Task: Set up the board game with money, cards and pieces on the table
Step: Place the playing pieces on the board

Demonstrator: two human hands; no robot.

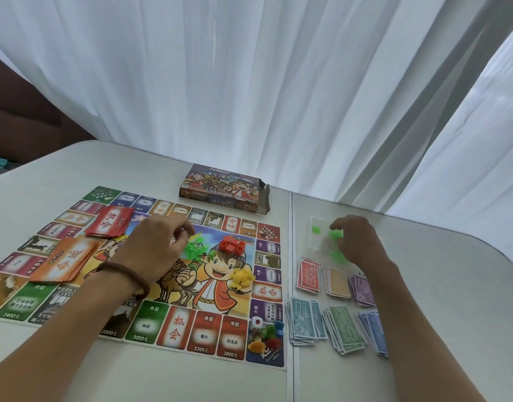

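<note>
White table (75, 169), game board's (174, 323) long axis left-right, box (223, 188) parallel behind.

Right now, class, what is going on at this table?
A person is setting up a board game. The left hand is at the green pile on the board; the right hand reaches among loose green pieces beside it. Card decks, red pieces and yellow pieces lie on the board; money is stacked alongside.

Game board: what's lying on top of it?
On it: red cards, orange cards, green pieces, red pieces, yellow pieces, a die, pawns. The left hand hides what lies beneath it.
</note>
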